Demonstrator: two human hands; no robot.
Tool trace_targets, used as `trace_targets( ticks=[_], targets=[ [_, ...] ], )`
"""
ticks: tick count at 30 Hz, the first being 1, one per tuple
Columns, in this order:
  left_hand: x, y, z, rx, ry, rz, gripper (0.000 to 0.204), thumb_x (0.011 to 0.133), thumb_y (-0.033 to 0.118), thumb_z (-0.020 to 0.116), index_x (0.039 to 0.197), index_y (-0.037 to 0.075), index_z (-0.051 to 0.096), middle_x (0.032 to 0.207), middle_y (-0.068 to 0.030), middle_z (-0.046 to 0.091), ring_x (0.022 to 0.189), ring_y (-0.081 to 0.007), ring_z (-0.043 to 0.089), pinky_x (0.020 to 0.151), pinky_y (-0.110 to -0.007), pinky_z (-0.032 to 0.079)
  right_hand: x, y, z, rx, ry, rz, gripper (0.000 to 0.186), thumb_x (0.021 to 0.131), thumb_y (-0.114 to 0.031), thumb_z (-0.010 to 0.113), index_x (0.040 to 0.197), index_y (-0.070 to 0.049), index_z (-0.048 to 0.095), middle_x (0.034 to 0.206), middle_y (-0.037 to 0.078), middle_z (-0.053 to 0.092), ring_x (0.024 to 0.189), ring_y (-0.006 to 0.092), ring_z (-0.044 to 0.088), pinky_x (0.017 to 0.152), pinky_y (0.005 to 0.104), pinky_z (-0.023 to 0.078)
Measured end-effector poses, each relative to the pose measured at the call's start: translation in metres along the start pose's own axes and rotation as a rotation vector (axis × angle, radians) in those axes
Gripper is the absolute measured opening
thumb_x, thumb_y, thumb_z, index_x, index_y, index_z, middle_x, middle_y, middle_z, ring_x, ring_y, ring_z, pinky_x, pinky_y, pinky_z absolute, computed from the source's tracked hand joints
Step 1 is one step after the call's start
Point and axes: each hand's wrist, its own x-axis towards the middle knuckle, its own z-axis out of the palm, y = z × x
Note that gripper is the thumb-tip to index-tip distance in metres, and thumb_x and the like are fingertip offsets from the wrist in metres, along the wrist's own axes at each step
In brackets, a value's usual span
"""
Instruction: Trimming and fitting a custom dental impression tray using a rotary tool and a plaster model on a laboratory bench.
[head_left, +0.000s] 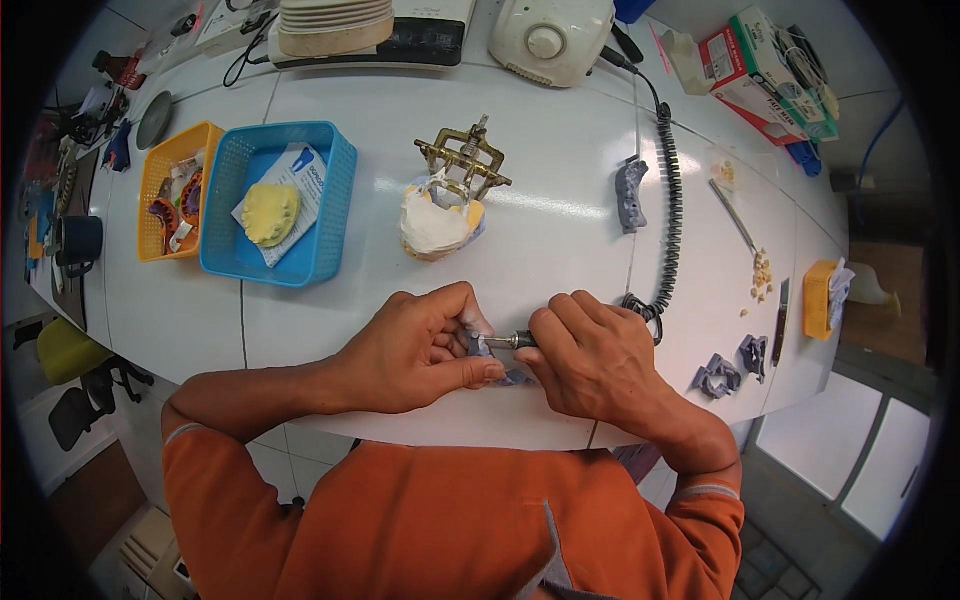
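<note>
My left hand (425,350) pinches a small grey-blue dental piece (478,347) near the table's front edge. Wrapped round a black rotary handpiece (524,340), my right hand (592,352) points its metal tip leftward at the piece, apparently touching it. Fingers hide much of the piece, and some grey-blue material (516,378) shows beneath my left thumb. Beyond my hands stands a brass dental articulator (465,160) with a white plaster model (432,225) attached. The handpiece's black coiled cord (670,200) runs back to a cream control unit (550,40).
A blue basket (345,215) with a yellow dental model (271,214) and an orange basket (150,240) stand left. To the right lie grey-blue arch pieces (716,377), loose teeth (762,275), a spatula (733,215) and a knife (780,322). Another grey-blue arch (631,196) lies beside the cord.
</note>
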Motion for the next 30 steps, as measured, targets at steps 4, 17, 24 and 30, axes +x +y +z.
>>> trace_targets(
  ticks=[4,17,24,30],
  targets=[
    [0.0001,0.0058,-0.0012,0.024,-0.011,-0.011,0.030,0.098,0.006,0.083,0.109,0.000,0.056,0.089,-0.0101,0.078,0.080,-0.0034,0.074,0.061,-0.016,0.051,0.0000,-0.0001,0.0000,-0.009,0.002,0.001,0.031,0.098,-0.031,0.075,0.085,-0.007,0.059,0.079,0.005,0.055,0.071,0.0208,0.062,0.052,0.0342,0.051],
    [0.0000,0.0017,-0.0001,0.008,0.001,-0.006,0.030,0.098,0.007,0.083,0.107,0.001,0.055,0.086,-0.0106,0.077,0.079,-0.0039,0.074,0.059,-0.015,0.048,0.0003,0.0000,-0.0010,-0.003,-0.015,0.000,0.032,0.098,-0.032,0.075,0.085,-0.007,0.059,0.080,0.006,0.056,0.072,0.0206,0.063,0.053,0.0341,0.052],
    [0.0005,0.0053,-0.0008,0.014,-0.003,0.006,0.031,0.098,0.008,0.084,0.106,0.001,0.055,0.086,-0.0103,0.078,0.078,-0.0037,0.074,0.059,-0.016,0.049,0.0004,-0.0001,-0.0018,0.005,-0.016,0.006,0.032,0.098,-0.032,0.075,0.086,-0.007,0.060,0.080,0.006,0.057,0.072,0.0211,0.063,0.053,0.0348,0.052],
    [-0.0001,0.0023,-0.0029,0.087,-0.024,0.009,0.030,0.098,0.008,0.084,0.107,0.001,0.056,0.087,-0.0103,0.078,0.078,-0.0034,0.074,0.059,-0.016,0.049,0.0000,0.0001,-0.0023,0.006,-0.020,0.002,0.031,0.098,-0.031,0.075,0.086,-0.007,0.060,0.080,0.006,0.056,0.072,0.0213,0.063,0.053,0.0349,0.052]
  ],
)
